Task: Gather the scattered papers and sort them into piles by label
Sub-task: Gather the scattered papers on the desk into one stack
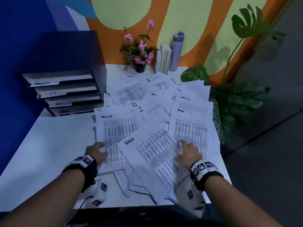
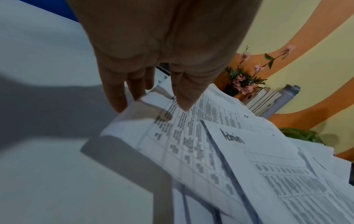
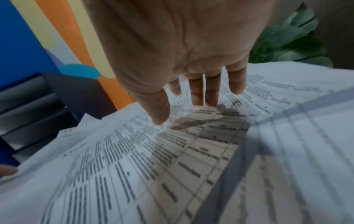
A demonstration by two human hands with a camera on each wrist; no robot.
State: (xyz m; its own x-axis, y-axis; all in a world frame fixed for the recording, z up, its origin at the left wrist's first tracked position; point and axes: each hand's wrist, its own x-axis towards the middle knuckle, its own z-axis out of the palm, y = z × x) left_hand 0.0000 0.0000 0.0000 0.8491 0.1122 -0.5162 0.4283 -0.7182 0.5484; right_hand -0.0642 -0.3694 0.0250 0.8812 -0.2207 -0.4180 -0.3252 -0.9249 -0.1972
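Printed sheets with hand-written labels lie fanned over the white table [image 1: 49,153]. Nearest are a Task List sheet [image 1: 118,128], a tilted Admin sheet [image 1: 152,153] and a second Admin sheet [image 1: 190,128]. Behind them lie several sheets marked I.T., H.R., Task List and Admin. My left hand [image 1: 96,150] pinches the Task List sheet [image 2: 182,144] at its left edge, thumb on top; that edge is lifted off the table. My right hand [image 1: 188,151] rests with straight fingers [image 3: 197,97] on the sheets where the two Admin sheets meet. The tilted Admin sheet [image 2: 258,151] overlaps the Task List sheet.
A dark tray rack [image 1: 65,92] at the back left has shelves labelled Task List, I.T, H.R and Admin. A flower pot [image 1: 140,63], upright books [image 1: 164,58] and a lilac bottle [image 1: 177,51] stand at the back. A big leafy plant [image 1: 232,104] stands off the table's right edge.
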